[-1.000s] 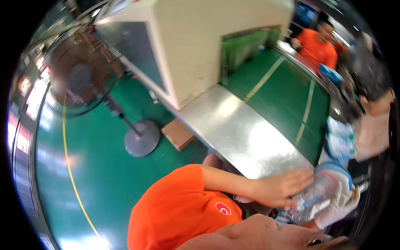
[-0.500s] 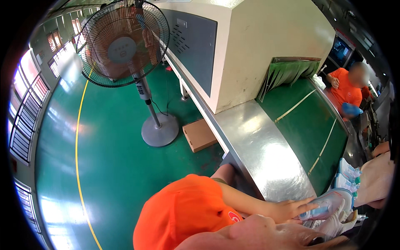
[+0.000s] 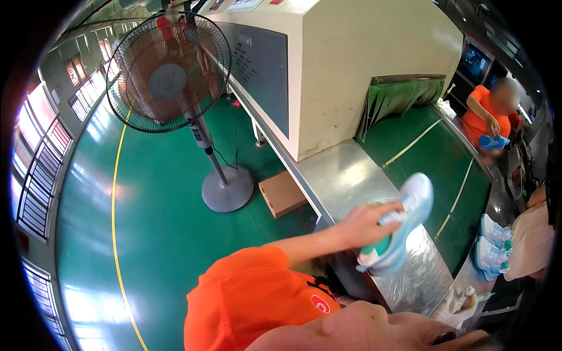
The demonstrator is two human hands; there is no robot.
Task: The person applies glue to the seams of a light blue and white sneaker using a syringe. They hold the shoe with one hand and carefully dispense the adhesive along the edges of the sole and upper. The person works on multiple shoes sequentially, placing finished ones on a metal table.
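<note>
Nearest to the camera, an orange short sleeve (image 3: pixel 252 298) covers the shoulder, and from it a bare forearm goes out to the right of the picture. It looks like the left arm, though the fisheye view makes this not fully sure. The left hand (image 3: pixel 366 225) is closed in a grip on a white and light blue sports shoe with a teal inside (image 3: pixel 401 225); the fingers (image 3: pixel 383 210) lie over the top of the shoe near its opening. The shoe is tilted, with the toe up and away from the person, and it is over the shiny metal bench (image 3: pixel 351 181), at its near part. I cannot tell if the heel touches the metal. The right hand is not in view.

To the right, two more light blue and white shoes (image 3: pixel 492 245) lie beside a pale cloth. On the green floor (image 3: pixel 152 193), to the left of the bench, a small brown cardboard box (image 3: pixel 284 193) stands near the round base of a grey standing fan (image 3: pixel 170 73). Behind the bench is a big cream machine housing with green strip curtains (image 3: pixel 404 96) at its opening. Far to the right, another person in an orange shirt (image 3: pixel 489 117) holds a blue object.
</note>
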